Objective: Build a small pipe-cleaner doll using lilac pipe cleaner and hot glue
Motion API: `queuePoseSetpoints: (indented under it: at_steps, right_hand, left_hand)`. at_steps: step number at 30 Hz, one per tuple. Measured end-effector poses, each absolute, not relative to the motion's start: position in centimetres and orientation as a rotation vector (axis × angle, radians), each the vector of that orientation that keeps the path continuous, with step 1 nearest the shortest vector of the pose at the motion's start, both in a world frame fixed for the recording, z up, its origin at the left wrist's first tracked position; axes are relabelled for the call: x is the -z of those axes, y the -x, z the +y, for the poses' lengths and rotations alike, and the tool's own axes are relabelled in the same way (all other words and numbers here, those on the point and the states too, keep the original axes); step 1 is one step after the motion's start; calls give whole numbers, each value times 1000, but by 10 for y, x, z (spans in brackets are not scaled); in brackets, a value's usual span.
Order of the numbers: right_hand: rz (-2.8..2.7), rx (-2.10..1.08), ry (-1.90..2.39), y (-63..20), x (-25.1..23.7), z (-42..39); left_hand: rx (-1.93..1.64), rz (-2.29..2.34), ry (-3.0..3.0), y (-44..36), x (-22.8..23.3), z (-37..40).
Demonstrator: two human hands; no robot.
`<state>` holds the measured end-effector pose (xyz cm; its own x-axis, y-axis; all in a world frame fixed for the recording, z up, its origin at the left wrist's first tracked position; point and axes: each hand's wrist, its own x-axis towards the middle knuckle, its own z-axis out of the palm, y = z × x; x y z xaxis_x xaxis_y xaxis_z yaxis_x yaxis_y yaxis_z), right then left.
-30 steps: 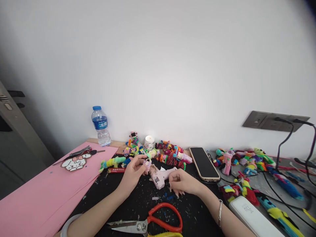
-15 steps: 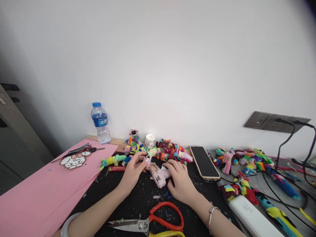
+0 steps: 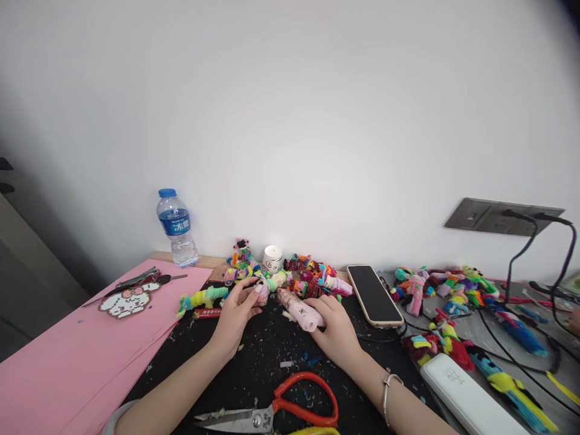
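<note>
My left hand (image 3: 240, 308) pinches a small lilac pipe-cleaner figure (image 3: 261, 293), mostly covered by the fingers. In my right hand (image 3: 333, 323) is a pale lilac glue gun (image 3: 304, 315), its brown-smeared nozzle pointing up and left toward the figure, with a gap between them. The fingers wrap the glue gun's far side, so its handle is partly hidden. Below both hands lie scissors (image 3: 306, 417) with red and yellow handles. Behind the hands sit several colourful pipe-cleaner figures (image 3: 312, 275) and a white paper cup (image 3: 272, 258).
Pink sheets (image 3: 136, 338) cover the left, with a bead sheep (image 3: 129, 302) on them. A water bottle (image 3: 176, 226) stands by the wall. On the right are a phone (image 3: 374, 296), a white power bank (image 3: 466, 393), black cables and more pipe-cleaner figures (image 3: 457, 290).
The glue gun has turned in my right hand and its nozzle has come away from the lilac figure. My left hand has shifted slightly left and down. The view has moved a little.
</note>
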<state>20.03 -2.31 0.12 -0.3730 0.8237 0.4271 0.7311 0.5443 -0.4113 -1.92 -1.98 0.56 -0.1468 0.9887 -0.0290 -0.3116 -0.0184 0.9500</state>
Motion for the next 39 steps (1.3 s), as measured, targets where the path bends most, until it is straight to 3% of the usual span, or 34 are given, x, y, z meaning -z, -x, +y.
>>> queuePoseSetpoints:
  at_steps: [19,39]
  right_hand:
    - [-1851,-761,1152,-203,4,-19]
    - [-1850,-781,1090,-200,0,-19]
  left_hand:
    - [-1315,998,-857,18,-1,-18]
    - [-1265,992,-966,17,-1,-20]
